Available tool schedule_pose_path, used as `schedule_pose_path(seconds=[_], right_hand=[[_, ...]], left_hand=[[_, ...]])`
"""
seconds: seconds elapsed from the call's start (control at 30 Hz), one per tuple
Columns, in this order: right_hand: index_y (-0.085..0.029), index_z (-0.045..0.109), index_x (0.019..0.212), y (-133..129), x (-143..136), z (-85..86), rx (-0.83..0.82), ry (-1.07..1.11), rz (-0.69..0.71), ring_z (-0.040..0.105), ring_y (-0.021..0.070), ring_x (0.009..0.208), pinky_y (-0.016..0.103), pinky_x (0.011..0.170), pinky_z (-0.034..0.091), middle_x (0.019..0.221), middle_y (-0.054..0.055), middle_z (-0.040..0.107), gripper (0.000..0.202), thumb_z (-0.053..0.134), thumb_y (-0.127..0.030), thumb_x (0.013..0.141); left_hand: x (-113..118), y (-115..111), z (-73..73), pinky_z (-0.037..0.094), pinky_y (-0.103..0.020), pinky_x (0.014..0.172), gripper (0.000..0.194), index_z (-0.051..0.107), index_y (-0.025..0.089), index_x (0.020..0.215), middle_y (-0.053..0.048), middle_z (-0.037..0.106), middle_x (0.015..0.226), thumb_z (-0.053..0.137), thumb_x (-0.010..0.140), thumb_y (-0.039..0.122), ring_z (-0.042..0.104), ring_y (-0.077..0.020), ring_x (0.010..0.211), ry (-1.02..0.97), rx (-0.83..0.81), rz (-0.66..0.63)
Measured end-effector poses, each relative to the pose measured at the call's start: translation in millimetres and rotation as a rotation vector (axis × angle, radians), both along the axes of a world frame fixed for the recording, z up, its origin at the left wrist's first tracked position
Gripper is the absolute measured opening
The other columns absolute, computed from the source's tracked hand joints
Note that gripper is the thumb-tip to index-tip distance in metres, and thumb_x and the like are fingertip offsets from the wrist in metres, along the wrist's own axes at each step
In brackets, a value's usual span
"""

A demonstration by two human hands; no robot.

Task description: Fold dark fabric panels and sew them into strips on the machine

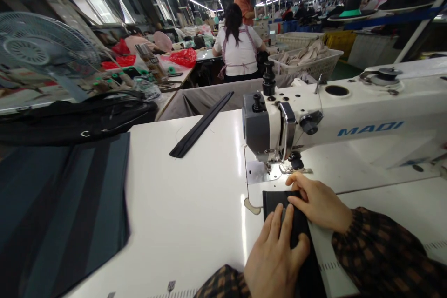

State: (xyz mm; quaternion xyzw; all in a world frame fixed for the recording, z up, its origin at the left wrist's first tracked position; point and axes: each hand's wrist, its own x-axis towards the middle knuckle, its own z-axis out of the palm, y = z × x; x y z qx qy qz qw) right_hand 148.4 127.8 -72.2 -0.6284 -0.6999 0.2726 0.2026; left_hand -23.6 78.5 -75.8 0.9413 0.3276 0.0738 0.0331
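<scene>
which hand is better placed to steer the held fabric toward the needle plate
Probably the right hand: it reaches nearer the needle plate; the left hand rests on the fabric farther back.

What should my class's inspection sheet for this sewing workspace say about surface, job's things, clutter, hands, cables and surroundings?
Surface: white table, glossy, with scale marks near the front edge.
Job's things: black fabric lies on the table before the sewing machine.
Clutter: dark strip lies apart; striped cloth at left.
Hands: left hand rests on the black fabric; right hand touches its right side.
Cables: nothing seen on the table.
Surroundings: fan at left; co-worker in white and crate beyond.
</scene>
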Motion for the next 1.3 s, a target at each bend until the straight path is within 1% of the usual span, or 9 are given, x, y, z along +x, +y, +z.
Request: schedule_pose_path(seconds=[0.3,0.5,0.7,0.87,0.93,1.0,1.1,1.2,1.3], right_hand=[[-0.025,0.048,0.092,4,1,2.1,-0.009,-0.037,0.028,0.050,0.0124,0.060,0.024,0.053,0.031,0.067,-0.005,0.053,0.021,0.052,-0.021,0.071],[-0.023,0.048,0.097,-14,-3,-10.5,0.314,-0.054,-0.056,0.050,0.0200,0.096,0.035,0.078,0.043,0.106,0.005,0.051,0.019,0.050,-0.022,0.078],[-0.013,0.038,0.126,-58,1,-29.9,0.496,-0.290,0.270,0.032,0.0198,0.123,0.038,0.101,0.034,0.131,0.009,0.040,0.040,0.033,-0.012,0.086],[-0.009,0.029,0.132,-67,1,-35.2,0.545,-0.448,0.329,0.022,0.0220,0.128,0.040,0.100,0.036,0.138,0.011,0.029,0.047,0.034,-0.021,0.087],[-0.008,0.030,0.132,-64,-6,-34.2,0.568,-0.471,0.333,0.024,0.0221,0.127,0.040,0.099,0.036,0.137,0.012,0.031,0.047,0.035,-0.022,0.088],[-0.008,0.031,0.131,-61,-14,-33.2,0.580,-0.493,0.332,0.025,0.0225,0.126,0.040,0.099,0.036,0.136,0.013,0.033,0.046,0.034,-0.024,0.088],[-0.007,0.033,0.130,-60,-21,-33.4,0.589,-0.523,0.335,0.024,0.0229,0.127,0.040,0.100,0.035,0.136,0.013,0.032,0.045,0.034,-0.025,0.089],[-0.007,0.034,0.130,-60,-20,-35.4,0.596,-0.535,0.350,0.024,0.0232,0.127,0.040,0.100,0.035,0.136,0.013,0.031,0.045,0.033,-0.025,0.089],[-0.007,0.033,0.130,-60,-17,-36.5,0.598,-0.553,0.357,0.024,0.0230,0.127,0.041,0.100,0.034,0.137,0.013,0.031,0.045,0.032,-0.026,0.090]], left_hand=[[-1,3,7.6,0.035,-0.042,0.098,0.041,0.038,0.016,0.126,-0.013,0.036,0.135,0.040,0.086,0.024,0.030,-0.0291,0.125,0.085,-0.031,-0.003],[0,2,5.5,0.032,-0.042,0.101,0.040,0.038,0.017,0.125,-0.012,0.034,0.136,0.039,0.086,0.025,0.027,-0.0286,0.126,0.072,-0.045,0.007],[0,-2,4.5,0.028,-0.041,0.103,0.042,0.035,0.016,0.127,-0.011,0.030,0.139,0.038,0.086,0.022,0.023,-0.0272,0.128,0.039,-0.069,0.030],[-9,-6,12.8,0.025,-0.039,0.106,0.043,0.033,0.021,0.128,-0.004,0.026,0.141,0.037,0.085,0.018,0.019,-0.0218,0.130,-0.032,-0.126,0.057],[-19,-11,12.1,0.026,-0.039,0.105,0.041,0.036,0.021,0.126,-0.005,0.028,0.140,0.034,0.085,0.014,0.022,-0.0206,0.129,-0.105,-0.138,0.150],[-30,-17,10.4,0.029,-0.040,0.102,0.038,0.036,0.017,0.124,-0.010,0.033,0.136,0.033,0.085,0.014,0.029,-0.0211,0.125,-0.241,-0.150,0.358],[-38,-24,11.0,0.045,-0.034,0.084,0.037,0.033,0.013,0.123,-0.012,0.054,0.111,0.034,0.087,0.023,0.055,-0.0181,0.097,-0.478,-0.315,0.688],[-31,-22,14.8,0.046,-0.027,0.067,0.025,0.047,0.018,0.108,-0.003,0.062,0.084,0.036,0.087,0.027,0.059,-0.0146,0.073,-0.519,-0.514,0.716],[-17,-17,16.2,0.042,-0.027,0.065,0.018,0.054,0.019,0.085,-0.003,0.063,0.079,0.037,0.085,0.024,0.059,-0.0172,0.074,-0.394,-0.458,0.749]])
